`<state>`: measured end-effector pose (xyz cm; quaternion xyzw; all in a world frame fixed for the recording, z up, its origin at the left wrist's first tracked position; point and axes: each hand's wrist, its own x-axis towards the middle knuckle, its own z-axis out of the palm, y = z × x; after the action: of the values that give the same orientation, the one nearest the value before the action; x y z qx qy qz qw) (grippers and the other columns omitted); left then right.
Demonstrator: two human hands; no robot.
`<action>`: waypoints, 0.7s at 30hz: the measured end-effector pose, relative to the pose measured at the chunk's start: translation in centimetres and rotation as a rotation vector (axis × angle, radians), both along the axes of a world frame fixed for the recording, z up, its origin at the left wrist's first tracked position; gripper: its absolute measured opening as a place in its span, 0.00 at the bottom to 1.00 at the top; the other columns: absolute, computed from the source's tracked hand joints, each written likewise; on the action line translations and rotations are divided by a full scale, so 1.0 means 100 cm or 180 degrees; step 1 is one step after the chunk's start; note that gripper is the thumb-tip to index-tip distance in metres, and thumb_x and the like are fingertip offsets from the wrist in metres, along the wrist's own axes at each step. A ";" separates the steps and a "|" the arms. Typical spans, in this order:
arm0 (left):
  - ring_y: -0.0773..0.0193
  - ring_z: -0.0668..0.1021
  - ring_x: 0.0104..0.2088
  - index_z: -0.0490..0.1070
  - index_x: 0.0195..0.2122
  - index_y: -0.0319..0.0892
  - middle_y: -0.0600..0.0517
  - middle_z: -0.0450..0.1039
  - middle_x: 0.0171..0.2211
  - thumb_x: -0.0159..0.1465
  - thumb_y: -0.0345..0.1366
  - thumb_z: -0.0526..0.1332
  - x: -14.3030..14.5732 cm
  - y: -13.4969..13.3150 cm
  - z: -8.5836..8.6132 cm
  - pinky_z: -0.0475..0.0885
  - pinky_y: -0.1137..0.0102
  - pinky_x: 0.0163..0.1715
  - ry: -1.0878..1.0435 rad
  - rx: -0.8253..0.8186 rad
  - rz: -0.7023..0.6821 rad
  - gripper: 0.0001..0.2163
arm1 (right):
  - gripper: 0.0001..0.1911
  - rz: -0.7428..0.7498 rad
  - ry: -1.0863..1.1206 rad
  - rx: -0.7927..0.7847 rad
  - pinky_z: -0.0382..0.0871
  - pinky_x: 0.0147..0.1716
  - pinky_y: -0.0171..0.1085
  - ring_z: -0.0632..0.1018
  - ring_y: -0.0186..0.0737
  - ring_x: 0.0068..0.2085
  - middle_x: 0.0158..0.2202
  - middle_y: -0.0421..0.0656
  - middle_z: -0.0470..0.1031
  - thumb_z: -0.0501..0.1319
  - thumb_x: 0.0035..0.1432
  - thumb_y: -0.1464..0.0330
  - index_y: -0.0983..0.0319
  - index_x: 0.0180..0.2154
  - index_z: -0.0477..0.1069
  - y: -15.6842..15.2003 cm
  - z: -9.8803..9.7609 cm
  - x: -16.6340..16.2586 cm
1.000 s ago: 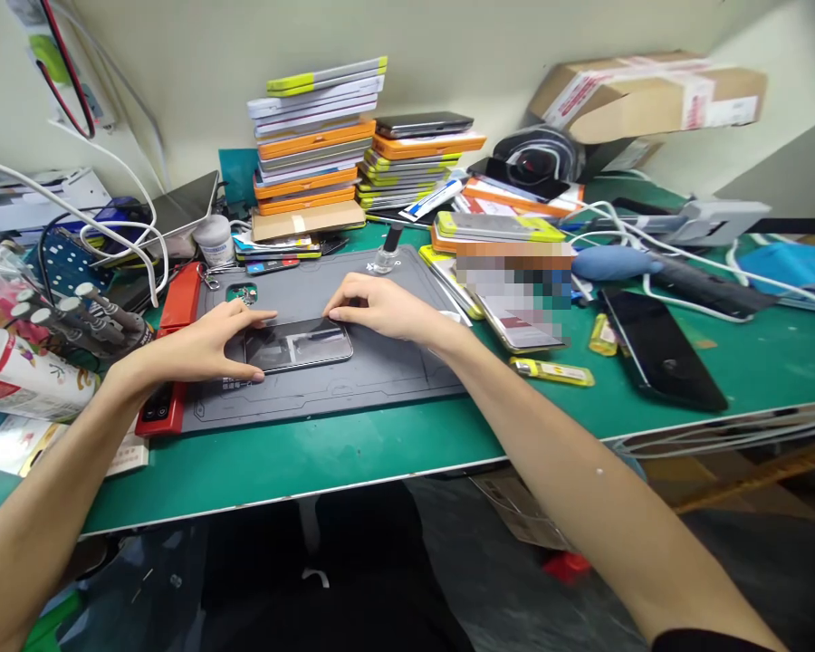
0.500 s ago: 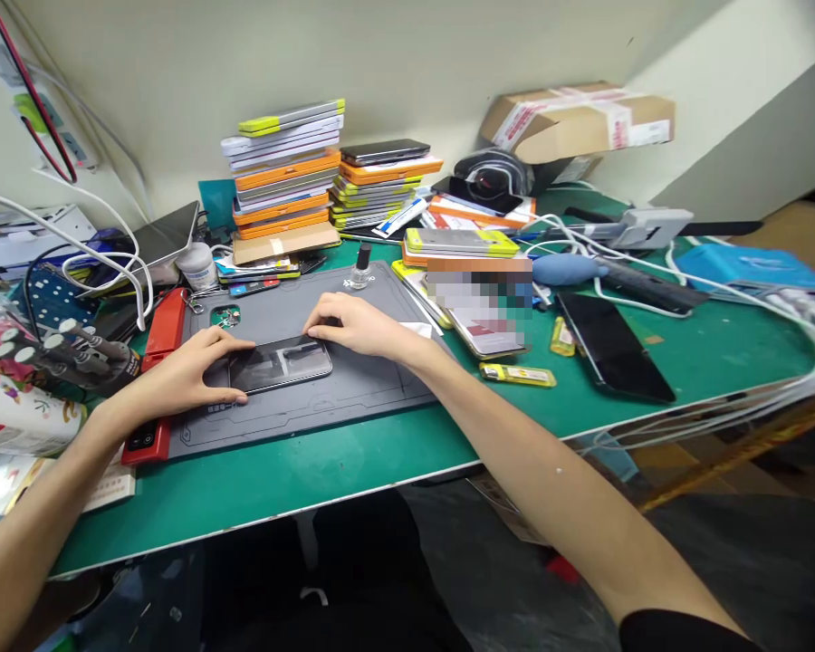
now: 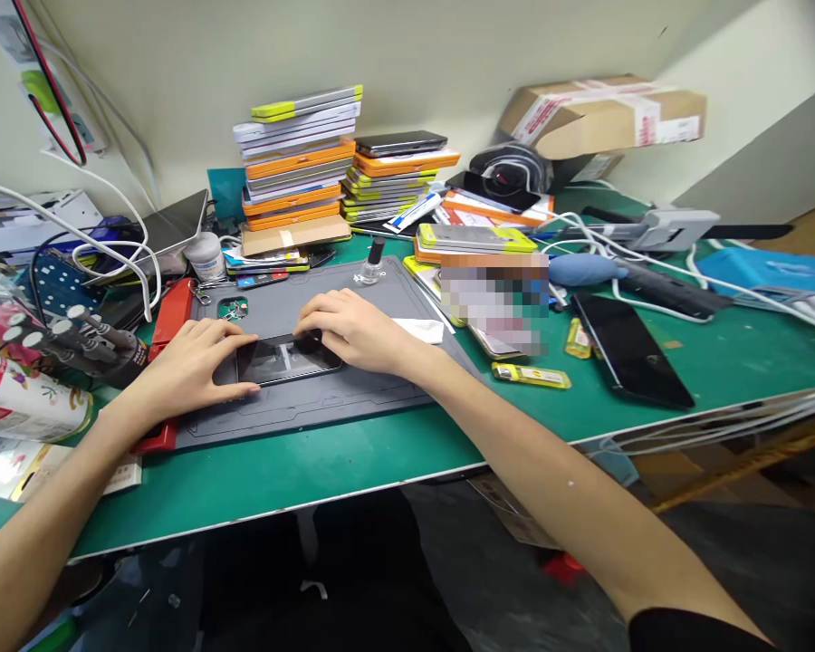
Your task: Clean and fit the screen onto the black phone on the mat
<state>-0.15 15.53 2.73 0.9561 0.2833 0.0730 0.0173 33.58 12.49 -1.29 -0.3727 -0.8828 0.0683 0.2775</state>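
A dark smartphone [image 3: 282, 359] lies flat, screen up, on a grey work mat [image 3: 353, 398] on the green table. My left hand [image 3: 194, 362] grips its left end, thumb on the near edge and fingers curled over the far edge. My right hand [image 3: 357, 330] rests on the phone's right end, fingers curled down over its top right corner. Both hands press on the phone. A small circuit part [image 3: 234, 311] sits in a recess at the mat's far left.
Stacks of orange and yellow phone boxes [image 3: 299, 163] stand at the back. A small glue bottle [image 3: 375, 263] is behind the mat. A black phone [image 3: 628, 349] lies to the right among white cables [image 3: 740, 398]. Screwdrivers [image 3: 74, 340] and a red tool [image 3: 169, 317] lie left.
My right hand has slid left and nearer, covering more of the phone's right end. My left hand stays on the left end. The camera view shifted slightly.
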 end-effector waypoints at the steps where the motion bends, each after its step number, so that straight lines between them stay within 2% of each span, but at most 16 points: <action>1: 0.40 0.80 0.62 0.78 0.70 0.41 0.38 0.80 0.62 0.75 0.75 0.52 0.000 0.000 0.000 0.72 0.48 0.64 -0.0017 0.0036 0.0021 0.43 | 0.23 0.0090 0.0003 0.0090 0.70 0.59 0.53 0.80 0.53 0.59 0.60 0.50 0.84 0.54 0.72 0.79 0.59 0.55 0.83 -0.001 0.000 -0.001; 6: 0.45 0.81 0.58 0.83 0.61 0.44 0.41 0.84 0.57 0.83 0.61 0.49 -0.001 -0.001 0.001 0.73 0.50 0.61 -0.0323 0.0170 0.0311 0.31 | 0.21 0.0183 0.0016 0.0139 0.70 0.65 0.57 0.78 0.55 0.65 0.66 0.51 0.81 0.56 0.73 0.77 0.57 0.53 0.85 -0.005 0.002 0.000; 9: 0.48 0.83 0.53 0.84 0.53 0.44 0.43 0.86 0.50 0.85 0.54 0.48 -0.002 -0.004 0.002 0.74 0.53 0.57 -0.0577 0.0264 0.0501 0.27 | 0.21 0.0154 -0.0014 -0.0014 0.69 0.69 0.61 0.76 0.57 0.69 0.69 0.51 0.79 0.57 0.72 0.76 0.55 0.52 0.86 -0.005 0.001 -0.002; 12: 0.49 0.82 0.49 0.83 0.46 0.44 0.44 0.86 0.45 0.84 0.51 0.49 -0.002 -0.007 0.002 0.74 0.54 0.55 -0.0683 0.0367 0.0604 0.24 | 0.22 0.0187 0.0003 -0.0056 0.68 0.70 0.63 0.75 0.58 0.72 0.71 0.52 0.77 0.57 0.70 0.77 0.55 0.53 0.85 -0.004 -0.001 -0.006; 21: 0.50 0.82 0.45 0.82 0.43 0.43 0.44 0.86 0.42 0.84 0.47 0.49 -0.001 -0.008 -0.001 0.76 0.55 0.53 -0.0666 0.0496 0.0568 0.23 | 0.23 0.0316 -0.0076 -0.0007 0.66 0.75 0.65 0.73 0.57 0.75 0.73 0.52 0.75 0.58 0.70 0.77 0.56 0.57 0.84 -0.010 0.000 -0.018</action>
<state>-0.26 14.77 2.65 0.9128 0.3572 0.1952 -0.0340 31.74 11.47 -1.30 -0.3296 -0.9034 0.0784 0.2628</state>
